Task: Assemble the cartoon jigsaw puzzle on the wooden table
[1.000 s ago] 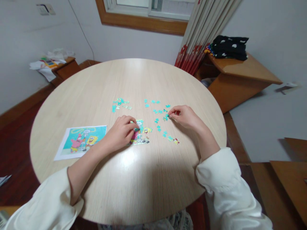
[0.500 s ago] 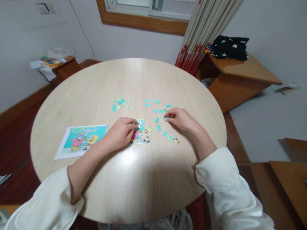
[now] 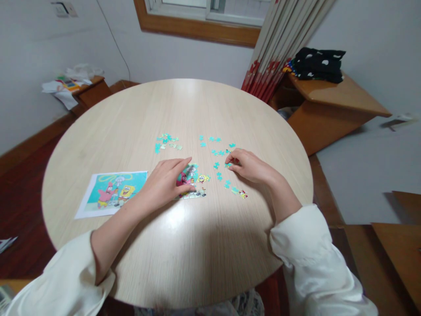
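My left hand (image 3: pixel 167 179) rests open over the left side of a partly joined jigsaw puzzle (image 3: pixel 192 170), thumb and fingers spread along it. The joined part shows a pink starfish and a grey-green figure; its left edge is hidden under the hand. A yellow piece with a face (image 3: pixel 203 178) lies at its right side. To the right, my right hand (image 3: pixel 245 164) has thumb and forefinger closed on a small turquoise puzzle piece (image 3: pixel 227 166), low over the table. Several loose turquoise pieces (image 3: pixel 219 176) lie around these fingertips.
A printed picture sheet (image 3: pixel 86 206) of the cartoon lies at the left, partly under my left forearm. Another cluster of loose pieces (image 3: pixel 167 138) sits farther back on the round table (image 3: pixel 184 107). One red-and-yellow piece (image 3: pixel 243 194) lies nearer me, right of centre.
My left hand's thumb and fingers have spread apart, uncovering more of the pink starfish. The right hand stays almost in place at the small piece.
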A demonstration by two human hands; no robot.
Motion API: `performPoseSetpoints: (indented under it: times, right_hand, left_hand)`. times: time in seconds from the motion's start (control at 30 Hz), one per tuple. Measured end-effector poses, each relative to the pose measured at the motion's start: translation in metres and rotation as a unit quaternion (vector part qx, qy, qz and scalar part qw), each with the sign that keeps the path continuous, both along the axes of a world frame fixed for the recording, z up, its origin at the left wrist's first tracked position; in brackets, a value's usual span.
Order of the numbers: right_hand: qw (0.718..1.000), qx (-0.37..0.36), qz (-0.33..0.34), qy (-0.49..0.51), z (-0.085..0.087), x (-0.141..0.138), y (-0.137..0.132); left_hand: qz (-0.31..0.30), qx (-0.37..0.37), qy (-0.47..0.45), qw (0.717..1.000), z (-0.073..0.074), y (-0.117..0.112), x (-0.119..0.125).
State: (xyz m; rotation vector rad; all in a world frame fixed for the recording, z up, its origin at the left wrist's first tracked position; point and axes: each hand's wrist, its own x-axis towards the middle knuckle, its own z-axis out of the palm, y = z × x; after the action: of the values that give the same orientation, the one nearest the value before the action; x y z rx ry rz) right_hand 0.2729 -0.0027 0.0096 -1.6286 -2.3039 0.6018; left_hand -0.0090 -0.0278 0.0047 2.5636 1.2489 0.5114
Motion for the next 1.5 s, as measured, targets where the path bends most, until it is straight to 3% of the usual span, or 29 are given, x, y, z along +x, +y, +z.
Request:
performPoseSetpoints:
  times: [0.37, 0.93, 1.27, 1.5]
  right_hand:
    - [0.999, -0.028, -0.014, 0.012, 0.008, -0.004, -0.003]
    - [1.000, -0.018, -0.013, 0.005, 0.006, -0.003, -0.003]
    - [0.996, -0.048, -0.028, 0.066, 0.005, 0.000, -0.002]
    - [0.975, 0.087, -0.177, 0.105, -0.008, 0.010, 0.014]
  left_hand:
    - [-0.048, -0.078, 0.074, 0.993, -0.004, -0.002, 0.001]
    - [0.002, -0.056, 0.019, 0.998, -0.006, 0.002, 0.004]
    - [0.038, -0.035, -0.003, 0.999, -0.005, 0.002, 0.005]
    - [0.049, -0.014, -0.010, 0.999, -0.009, 0.003, 0.005]
